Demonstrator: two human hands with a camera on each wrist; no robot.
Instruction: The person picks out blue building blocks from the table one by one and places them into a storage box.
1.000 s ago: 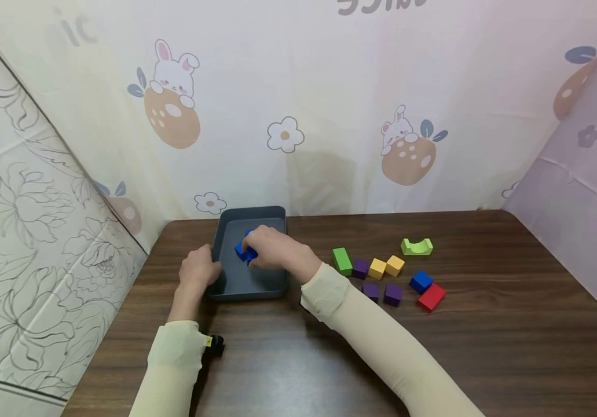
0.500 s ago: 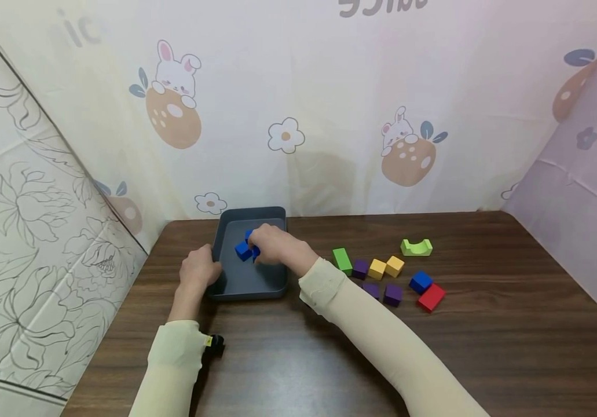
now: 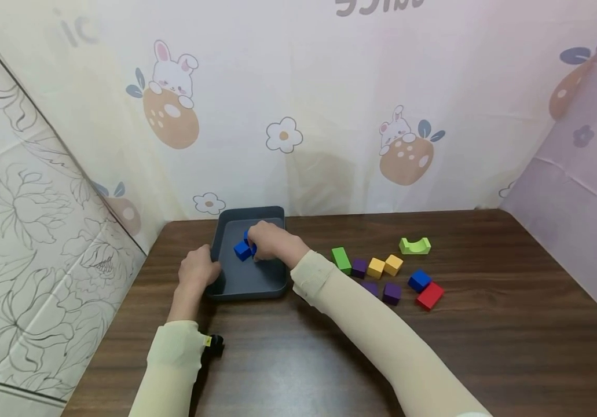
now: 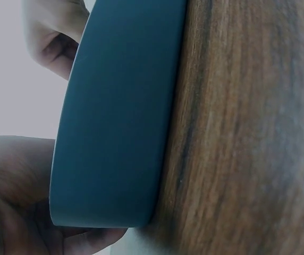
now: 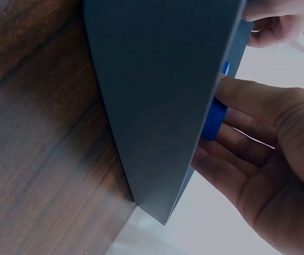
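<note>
A dark grey-blue tray [image 3: 246,285] sits on the table's left side. My left hand [image 3: 198,270] grips its left wall, thumb over the rim and fingers outside, as the left wrist view also shows. My right hand [image 3: 273,240] reaches over the right wall into the tray. Its thumb and fingers hold a blue block [image 5: 214,120], largely hidden behind the tray wall in the right wrist view. Just left of those fingertips lies a blue cube [image 3: 242,250] on the tray floor. Another bit of blue shows behind the fingers.
Right of the tray lie a green block [image 3: 341,260], purple cubes [image 3: 392,293], two yellow cubes [image 3: 376,267], a blue block [image 3: 420,280] touching a red block [image 3: 430,296], and a light green arch-cut block [image 3: 415,246]. A printed curtain [image 3: 329,116] stands behind the wooden table [image 3: 298,359].
My right hand has shifted slightly within the tray, uncovering more of the blue cube at its left. My left hand and the tray have stayed put.
</note>
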